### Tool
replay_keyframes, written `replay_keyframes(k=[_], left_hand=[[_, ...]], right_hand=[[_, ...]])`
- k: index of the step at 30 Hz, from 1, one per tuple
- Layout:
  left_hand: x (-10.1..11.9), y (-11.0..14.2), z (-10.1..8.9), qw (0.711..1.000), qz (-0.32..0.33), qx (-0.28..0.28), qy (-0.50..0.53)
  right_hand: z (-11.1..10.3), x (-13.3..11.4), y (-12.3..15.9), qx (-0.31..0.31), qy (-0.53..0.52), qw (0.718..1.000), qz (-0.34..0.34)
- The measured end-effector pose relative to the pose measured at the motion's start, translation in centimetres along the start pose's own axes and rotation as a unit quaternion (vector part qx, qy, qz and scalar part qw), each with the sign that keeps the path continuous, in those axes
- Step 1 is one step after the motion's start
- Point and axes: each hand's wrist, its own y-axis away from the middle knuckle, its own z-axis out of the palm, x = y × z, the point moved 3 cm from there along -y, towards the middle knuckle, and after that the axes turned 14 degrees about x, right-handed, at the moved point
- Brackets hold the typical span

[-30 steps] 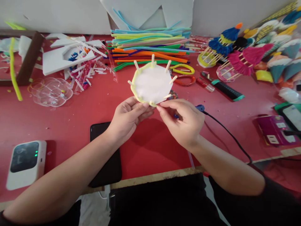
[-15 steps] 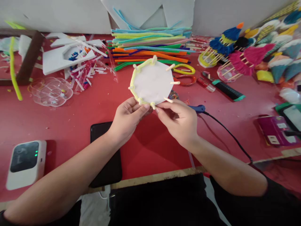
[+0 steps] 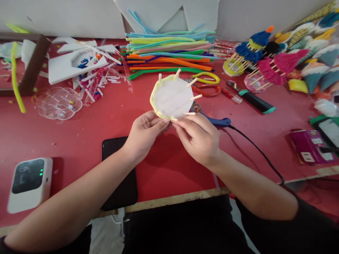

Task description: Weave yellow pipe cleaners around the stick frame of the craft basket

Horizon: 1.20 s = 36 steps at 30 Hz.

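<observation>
A white octagonal foam disc point(image 3: 172, 97) with short wooden sticks poking from its rim is held above the red table point(image 3: 92, 127). A pale yellow pipe cleaner point(image 3: 153, 100) runs woven along its left and lower edge. My left hand point(image 3: 144, 132) pinches the disc's bottom edge from the left. My right hand point(image 3: 197, 137) pinches the same bottom edge from the right, fingertips at the yellow pipe cleaner's end by a stick.
A stack of coloured pipe cleaners point(image 3: 169, 53) lies behind the disc. A blue glue gun point(image 3: 219, 122) with a black cord lies just right of my hands, scissors point(image 3: 208, 83) beyond. A black phone point(image 3: 119, 176), a white device point(image 3: 29, 183), foam scraps point(image 3: 74, 63) and finished tufted crafts point(image 3: 267, 53) surround.
The disc has turned and tilted in my hands, its sticks shifting round. Both hands stayed at its lower edge, the right fingers moving slightly left along the rim.
</observation>
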Motion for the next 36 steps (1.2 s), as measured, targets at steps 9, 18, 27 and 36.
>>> replay_keyframes(k=[9,18,27,36], left_hand=[[-0.05,-0.15,-0.13,0.998,-0.052,-0.014,0.011],[0.03,-0.13,-0.07,0.997,-0.067,-0.039,0.026],[0.2,-0.19,0.01,0.998,-0.05,-0.038,0.015],[0.34,-0.16,-0.14,0.999,-0.048,-0.015,-0.006]], right_hand=[[0.02,0.24,-0.06,-0.012,-0.002,1.0,-0.003],[-0.26,0.19,-0.21,0.001,-0.003,1.0,-0.014],[-0.5,0.21,-0.32,-0.001,0.005,1.0,-0.019],[-0.53,0.13,-0.46,-0.006,-0.028,0.999,-0.015]])
